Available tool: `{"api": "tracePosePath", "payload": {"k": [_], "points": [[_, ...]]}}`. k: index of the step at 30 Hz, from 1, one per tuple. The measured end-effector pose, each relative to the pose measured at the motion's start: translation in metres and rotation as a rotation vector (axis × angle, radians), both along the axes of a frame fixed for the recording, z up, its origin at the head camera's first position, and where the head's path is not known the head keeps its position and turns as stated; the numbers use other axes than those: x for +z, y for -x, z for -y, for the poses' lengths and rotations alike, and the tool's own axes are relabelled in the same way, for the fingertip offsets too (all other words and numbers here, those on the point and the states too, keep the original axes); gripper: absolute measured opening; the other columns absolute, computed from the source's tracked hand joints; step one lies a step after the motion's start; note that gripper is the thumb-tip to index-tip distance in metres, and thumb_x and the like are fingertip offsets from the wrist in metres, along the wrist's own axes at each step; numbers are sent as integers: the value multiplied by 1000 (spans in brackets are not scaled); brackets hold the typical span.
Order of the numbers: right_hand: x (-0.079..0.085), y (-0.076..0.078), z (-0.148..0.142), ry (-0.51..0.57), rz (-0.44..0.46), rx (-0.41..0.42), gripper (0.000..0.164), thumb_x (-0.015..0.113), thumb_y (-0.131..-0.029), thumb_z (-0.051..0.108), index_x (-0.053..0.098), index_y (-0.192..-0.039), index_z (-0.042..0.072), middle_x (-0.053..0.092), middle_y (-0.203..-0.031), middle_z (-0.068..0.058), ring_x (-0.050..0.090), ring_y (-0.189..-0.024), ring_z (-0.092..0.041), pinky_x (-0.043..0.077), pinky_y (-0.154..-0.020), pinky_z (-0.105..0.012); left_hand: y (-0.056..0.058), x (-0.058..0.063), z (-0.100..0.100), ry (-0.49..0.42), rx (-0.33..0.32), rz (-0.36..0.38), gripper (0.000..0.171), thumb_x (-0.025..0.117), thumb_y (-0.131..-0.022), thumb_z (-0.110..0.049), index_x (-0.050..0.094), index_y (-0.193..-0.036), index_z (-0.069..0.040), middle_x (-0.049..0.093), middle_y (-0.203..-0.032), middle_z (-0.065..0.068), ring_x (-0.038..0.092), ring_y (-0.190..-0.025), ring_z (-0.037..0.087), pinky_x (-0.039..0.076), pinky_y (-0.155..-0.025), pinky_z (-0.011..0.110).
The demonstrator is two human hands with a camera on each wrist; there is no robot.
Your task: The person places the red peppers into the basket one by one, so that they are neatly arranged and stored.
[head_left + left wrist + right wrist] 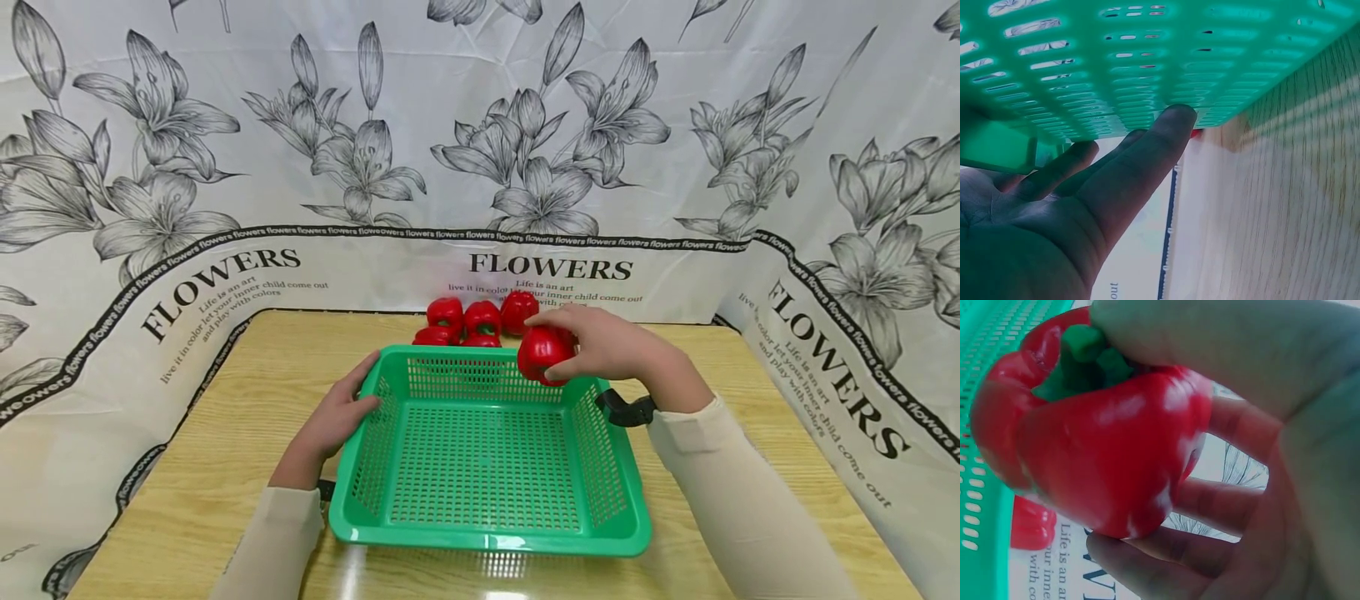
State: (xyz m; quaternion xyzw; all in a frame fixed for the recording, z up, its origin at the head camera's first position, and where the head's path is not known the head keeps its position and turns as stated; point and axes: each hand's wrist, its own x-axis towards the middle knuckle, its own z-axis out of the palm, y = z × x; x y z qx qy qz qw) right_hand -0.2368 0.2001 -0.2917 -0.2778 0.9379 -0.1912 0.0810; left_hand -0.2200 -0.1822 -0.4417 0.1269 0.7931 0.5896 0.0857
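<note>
A red bell pepper (545, 353) with a green stem is held in my right hand (611, 346), above the far right corner of a green plastic basket (487, 540). In the right wrist view, thumb and fingers wrap around the pepper (1104, 450) from either side. My left hand (341, 417) grips the basket's left rim near the far corner, thumb over the rim. The left wrist view shows its fingers (1141, 169) against the outside of the slotted wall (1129, 69). Beyond the basket's far rim lie several more red bell peppers (482, 318).
The basket's slotted floor (487, 467) shows through its open top. It stands on a light wood-grain table (247, 375). A white cloth (360, 283) printed with flowers and lettering rises behind the table and along both sides.
</note>
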Motion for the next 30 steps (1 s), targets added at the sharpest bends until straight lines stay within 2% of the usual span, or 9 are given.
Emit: {"api": "tracePosePath", "payload": {"k": [6, 14, 22, 30], "points": [[-9, -16, 0, 18, 33, 31, 66, 79, -77, 27, 54, -138, 23, 57, -127, -2, 56, -111, -23, 54, -86, -41, -1, 1, -1, 6, 8, 3, 73, 47, -94, -6, 15, -157, -24, 33, -151, 24, 58, -108, 38, 56, -71, 37], [-23, -35, -2, 8, 25, 76, 61, 78, -78, 28, 56, -134, 22, 58, -123, -2, 57, -108, -22, 54, -85, -39, 0, 0, 0, 0, 4, 10, 73, 47, -94, -6, 15, -157, -25, 34, -150, 25, 61, -101, 35, 57, -69, 38], [-39, -52, -2, -6, 70, 103, 61, 79, -77, 29, 56, -133, 27, 57, -124, 2, 53, -112, -19, 53, -85, -38, -1, -1, 0, 7, 5, 6, 73, 47, -95, -6, 15, -157, -25, 33, -151, 24, 60, -103, 35, 56, -69, 37], [-61, -64, -6, -54, 90, 130, 62, 80, -76, 30, 55, -133, 30, 56, -124, 3, 55, -108, -18, 53, -82, -37, -1, -1, 0, 22, 3, 8, 72, 47, -96, -9, 13, -157, -28, 27, -156, 22, 57, -109, 38, 55, -71, 37]]}}
